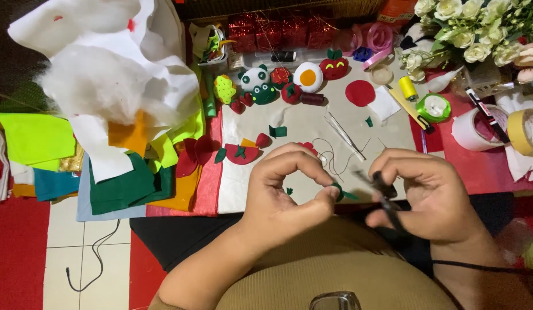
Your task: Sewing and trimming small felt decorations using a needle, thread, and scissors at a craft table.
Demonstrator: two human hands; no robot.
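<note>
My left hand (284, 189) pinches a small scrap of green felt (342, 193) between thumb and forefinger. My right hand (424, 192) grips small black scissors (387, 195), blades pointing left at the green scrap. Both hands hover above my lap, just in front of a beige felt work mat (304, 123). On the mat behind my left hand lie red felt pieces with green leaves (242, 153) and a dark thread (331, 158).
Finished felt toys (278, 83) line the mat's far side, with metal tweezers (345, 135) and a red felt circle (359, 92). Felt sheets and white stuffing (105, 92) are piled at left. Tape rolls (525, 131), ribbon and white flowers (479, 28) stand at right.
</note>
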